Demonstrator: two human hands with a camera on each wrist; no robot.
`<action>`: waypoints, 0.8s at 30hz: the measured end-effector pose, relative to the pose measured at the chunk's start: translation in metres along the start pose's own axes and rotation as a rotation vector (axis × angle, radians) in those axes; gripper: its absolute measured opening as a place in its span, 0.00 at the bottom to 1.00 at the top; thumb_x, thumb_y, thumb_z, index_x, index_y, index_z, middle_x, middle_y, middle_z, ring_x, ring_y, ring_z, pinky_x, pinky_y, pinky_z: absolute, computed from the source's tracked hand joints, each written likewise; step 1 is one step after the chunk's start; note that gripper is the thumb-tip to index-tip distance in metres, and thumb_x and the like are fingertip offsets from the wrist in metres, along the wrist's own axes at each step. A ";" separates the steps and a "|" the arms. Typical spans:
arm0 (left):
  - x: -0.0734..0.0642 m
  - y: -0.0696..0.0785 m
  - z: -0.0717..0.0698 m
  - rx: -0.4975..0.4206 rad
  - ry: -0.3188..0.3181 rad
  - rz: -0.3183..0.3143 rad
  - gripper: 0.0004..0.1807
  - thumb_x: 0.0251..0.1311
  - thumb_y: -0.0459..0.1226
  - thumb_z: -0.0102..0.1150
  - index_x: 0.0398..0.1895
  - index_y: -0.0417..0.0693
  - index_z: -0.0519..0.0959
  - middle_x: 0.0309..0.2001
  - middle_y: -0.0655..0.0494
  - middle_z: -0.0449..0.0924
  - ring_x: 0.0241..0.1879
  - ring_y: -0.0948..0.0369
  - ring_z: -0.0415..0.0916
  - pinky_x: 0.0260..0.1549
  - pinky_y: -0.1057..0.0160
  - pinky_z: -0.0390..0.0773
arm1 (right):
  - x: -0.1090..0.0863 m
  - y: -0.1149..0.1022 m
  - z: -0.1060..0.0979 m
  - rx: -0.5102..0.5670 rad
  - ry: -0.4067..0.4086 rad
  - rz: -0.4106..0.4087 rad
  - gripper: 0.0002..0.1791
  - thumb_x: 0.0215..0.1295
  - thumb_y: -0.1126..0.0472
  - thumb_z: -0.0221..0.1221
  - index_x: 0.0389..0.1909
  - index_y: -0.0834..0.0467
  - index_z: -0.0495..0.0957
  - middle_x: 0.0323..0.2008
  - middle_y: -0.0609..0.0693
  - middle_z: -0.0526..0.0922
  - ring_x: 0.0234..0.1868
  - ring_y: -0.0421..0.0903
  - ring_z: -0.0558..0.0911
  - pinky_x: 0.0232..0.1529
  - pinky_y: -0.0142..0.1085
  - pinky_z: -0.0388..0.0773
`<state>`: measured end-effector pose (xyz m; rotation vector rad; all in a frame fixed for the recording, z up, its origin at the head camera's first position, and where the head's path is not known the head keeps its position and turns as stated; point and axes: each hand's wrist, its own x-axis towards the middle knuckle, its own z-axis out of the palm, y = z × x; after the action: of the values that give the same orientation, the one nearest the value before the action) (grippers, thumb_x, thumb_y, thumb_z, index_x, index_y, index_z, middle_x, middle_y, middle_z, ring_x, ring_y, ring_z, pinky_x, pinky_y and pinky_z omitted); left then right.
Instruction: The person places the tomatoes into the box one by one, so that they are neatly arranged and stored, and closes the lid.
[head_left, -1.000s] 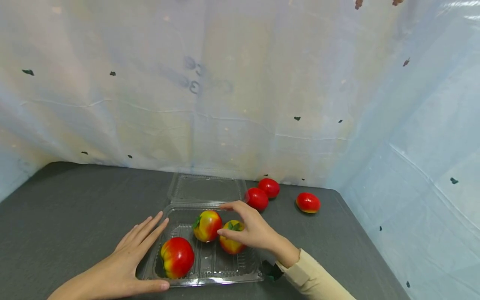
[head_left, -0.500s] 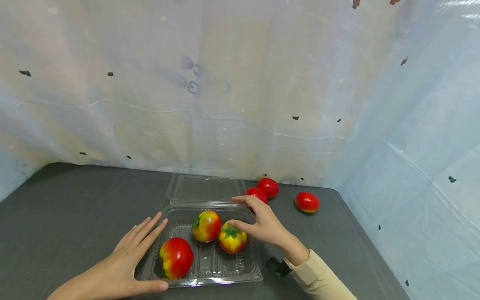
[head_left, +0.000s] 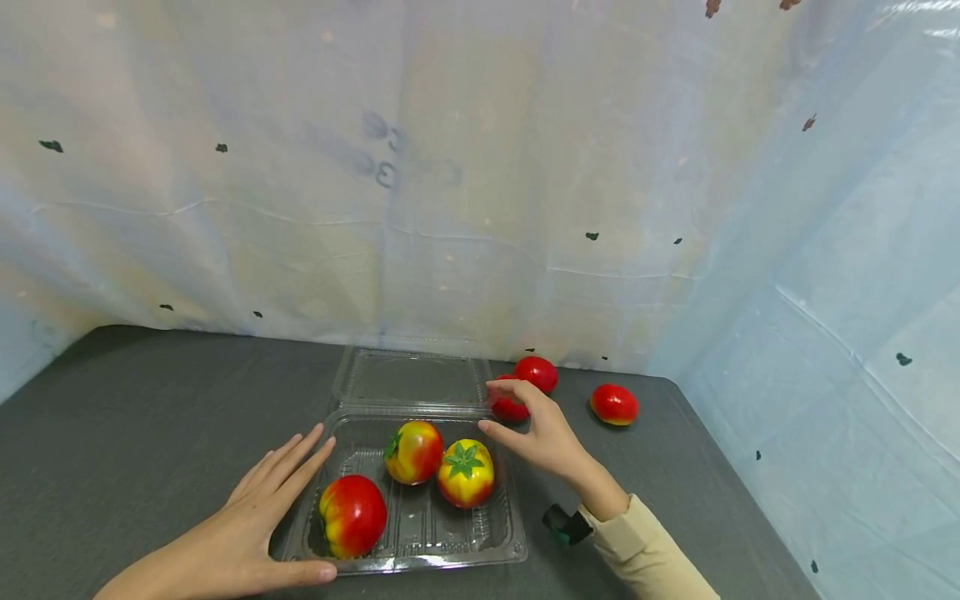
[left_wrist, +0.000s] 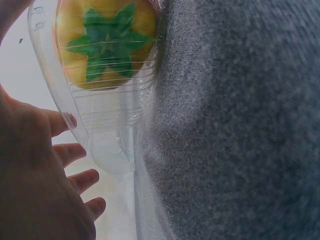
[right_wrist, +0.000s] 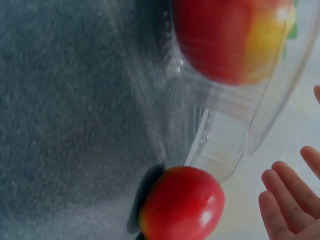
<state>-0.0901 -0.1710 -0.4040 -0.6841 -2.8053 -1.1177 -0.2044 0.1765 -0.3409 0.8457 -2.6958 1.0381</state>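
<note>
A clear plastic clamshell container (head_left: 420, 560) lies with its lid (head_left: 412, 375) folded back. Inside are three glossy red-and-yellow fruits resembling tomatoes: one at front left (head_left: 352, 517), one in the middle (head_left: 414, 452), and one at right (head_left: 466, 473) with its green star-shaped calyx facing up. My left hand (head_left: 243, 525) is spread along the container's left side, fingertips at its rim, thumb at the front left corner. My right hand (head_left: 543, 433), holding nothing, hovers above the container's right edge with fingers apart. Partly behind it sits a red fruit (head_left: 506, 407).
Another red fruit (head_left: 536, 375) stands by the back edge, and one more (head_left: 615, 405) lies farther right on the dark grey table (head_left: 187, 408). Pale plastic sheeting (head_left: 480, 183) hangs behind and at the right. A small black device (head_left: 566, 525) is at my right wrist.
My right hand has moved away from the right-hand fruit in the container, rightward and back toward the loose red fruits. That fruit's calyx now shows fully. The left hand stays put.
</note>
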 end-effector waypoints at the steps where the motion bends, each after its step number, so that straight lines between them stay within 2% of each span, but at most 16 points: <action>1: 0.000 0.000 0.000 0.003 0.001 0.001 0.60 0.44 0.60 0.68 0.77 0.62 0.43 0.78 0.56 0.34 0.72 0.37 0.37 0.65 0.34 0.20 | 0.000 0.001 0.000 0.000 0.004 0.006 0.29 0.57 0.52 0.67 0.60 0.53 0.73 0.57 0.47 0.78 0.59 0.46 0.75 0.60 0.50 0.72; 9: -0.002 0.000 -0.001 0.026 0.020 0.032 0.60 0.45 0.59 0.68 0.77 0.60 0.43 0.78 0.54 0.34 0.72 0.40 0.37 0.66 0.53 0.12 | 0.005 0.012 -0.002 0.012 0.023 0.069 0.27 0.59 0.55 0.65 0.59 0.55 0.73 0.56 0.51 0.78 0.55 0.52 0.77 0.57 0.53 0.74; 14: -0.002 0.000 -0.001 0.029 0.025 0.035 0.60 0.45 0.59 0.68 0.77 0.60 0.43 0.78 0.54 0.34 0.72 0.40 0.37 0.66 0.53 0.12 | 0.008 0.017 -0.004 -0.010 0.025 0.081 0.26 0.59 0.58 0.64 0.59 0.56 0.73 0.57 0.52 0.77 0.57 0.54 0.75 0.57 0.54 0.73; 21: -0.002 -0.001 0.000 0.053 0.036 0.055 0.60 0.45 0.59 0.69 0.77 0.58 0.43 0.78 0.55 0.35 0.72 0.43 0.39 0.63 0.71 0.13 | 0.011 0.028 -0.003 -0.012 0.038 0.110 0.26 0.60 0.61 0.63 0.60 0.59 0.72 0.59 0.55 0.75 0.57 0.56 0.75 0.58 0.52 0.73; 24: -0.002 0.000 -0.001 0.049 0.036 0.051 0.60 0.45 0.59 0.69 0.77 0.58 0.43 0.78 0.55 0.35 0.72 0.42 0.39 0.63 0.70 0.12 | 0.013 0.032 -0.003 -0.017 0.043 0.113 0.26 0.61 0.60 0.63 0.60 0.58 0.72 0.59 0.55 0.75 0.57 0.56 0.75 0.58 0.52 0.73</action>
<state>-0.0885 -0.1723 -0.4040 -0.7202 -2.7588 -1.0392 -0.2325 0.1919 -0.3533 0.6668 -2.7405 1.0409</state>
